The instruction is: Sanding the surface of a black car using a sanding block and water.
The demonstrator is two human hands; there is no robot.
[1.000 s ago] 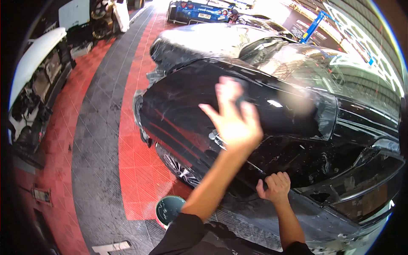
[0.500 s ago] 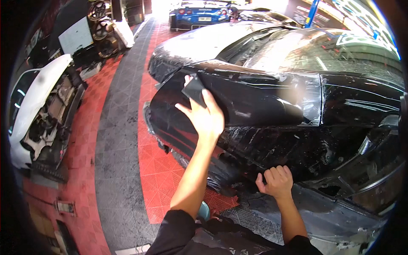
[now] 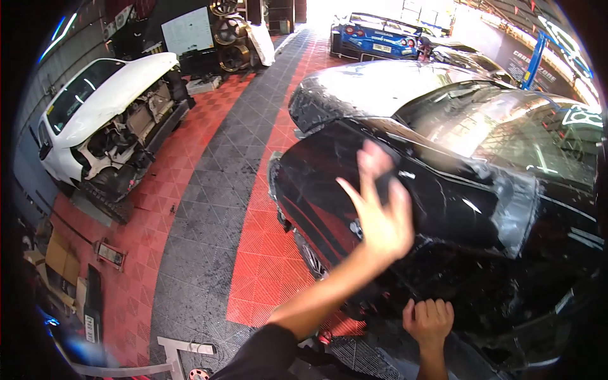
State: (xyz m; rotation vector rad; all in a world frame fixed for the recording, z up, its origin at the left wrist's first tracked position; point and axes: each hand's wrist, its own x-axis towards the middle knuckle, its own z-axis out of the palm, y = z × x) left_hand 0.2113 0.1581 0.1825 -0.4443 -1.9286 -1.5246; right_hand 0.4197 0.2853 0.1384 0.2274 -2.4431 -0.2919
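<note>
The black fender (image 3: 310, 177) of a car lies under my left hand (image 3: 386, 225), which holds a dark flat pad (image 3: 386, 183) against it with spread, motion-blurred fingers. Grey film or tape (image 3: 516, 215) covers part of the panel to the right. Lower down, my right hand (image 3: 429, 323) rests on the dark side of the car with its fingers curled; what they grip, if anything, is hidden. The car's silver, scuffed bonnet (image 3: 342, 82) lies beyond the fender, and its windscreen is at the upper right.
A white car with an exposed front (image 3: 107, 107) stands at left. A floor jack (image 3: 109, 256), cardboard (image 3: 57, 253) and a metal stand (image 3: 177, 348) lie low at left and bottom. Wheels (image 3: 231, 31), a blue car (image 3: 373, 39) and a blue lift post (image 3: 534, 60) are behind.
My left hand with the pad went forward along the fender, then came back right and lower in view. The view has shifted, showing more of the white car; my right hand stays on the car.
</note>
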